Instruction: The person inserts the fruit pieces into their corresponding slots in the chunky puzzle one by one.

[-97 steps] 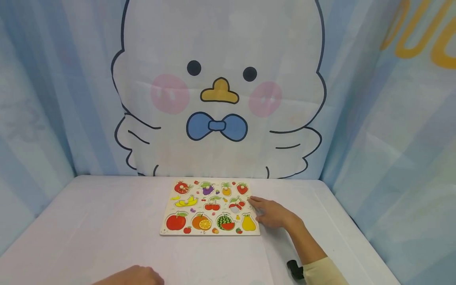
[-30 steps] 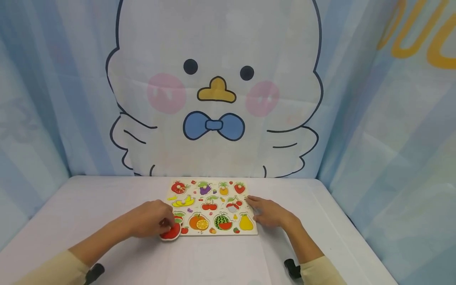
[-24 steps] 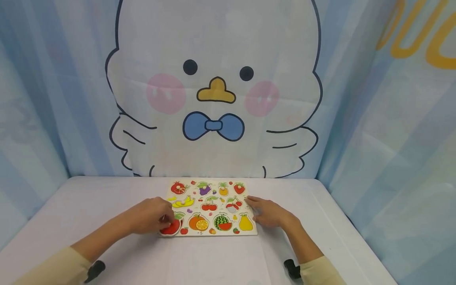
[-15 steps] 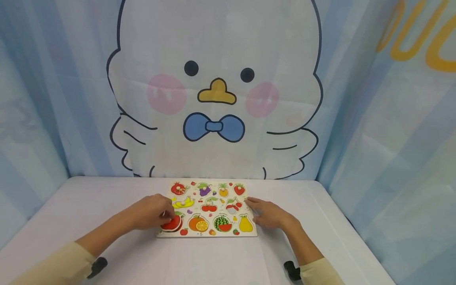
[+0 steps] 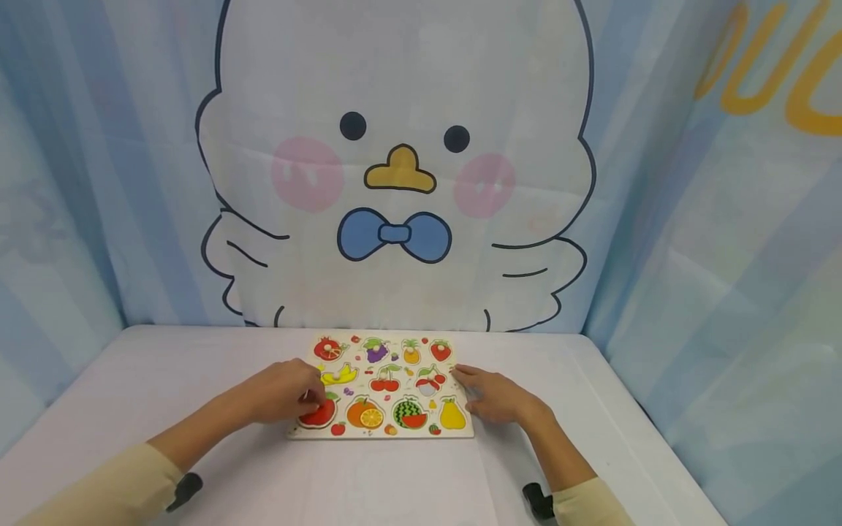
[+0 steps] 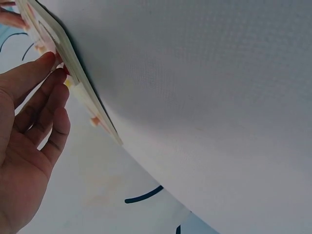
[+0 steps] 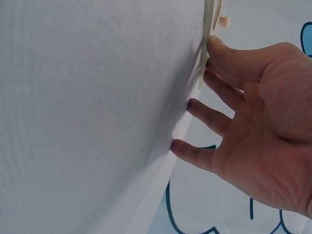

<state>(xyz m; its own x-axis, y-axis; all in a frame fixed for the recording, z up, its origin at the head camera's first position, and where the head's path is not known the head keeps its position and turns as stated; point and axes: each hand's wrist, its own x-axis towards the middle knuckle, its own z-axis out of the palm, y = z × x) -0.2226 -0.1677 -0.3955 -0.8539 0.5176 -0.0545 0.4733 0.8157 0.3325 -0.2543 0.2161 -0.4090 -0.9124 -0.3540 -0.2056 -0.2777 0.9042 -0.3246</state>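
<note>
A wooden fruit puzzle board (image 5: 395,437) lies flat on the white table, covered in fruit pictures. My left hand (image 5: 283,391) reaches over its near left corner, thumb and forefinger pinching the red apple puzzle piece (image 5: 319,416) by its top. That piece lies over the apple's place on the board, in line with the outline; the fingers hide part of it. In the left wrist view my left hand (image 6: 36,112) has its thumb and fingertips together at the board's face. At the right edge my right hand (image 5: 496,394) rests with extended fingers; the right wrist view shows its fingertips along the board's side.
Along the board's near row are an orange (image 5: 365,415), a watermelon (image 5: 410,414) and a pear (image 5: 452,414). Bananas (image 5: 340,375) sit just beyond my left fingers. A curtain with a cartoon chick (image 5: 401,292) hangs behind the white table (image 5: 395,482).
My left hand came up from the near edge with the apple piece, slid it from the board's near left corner slightly away, and lowered it over the apple outline. My right hand stayed put.
</note>
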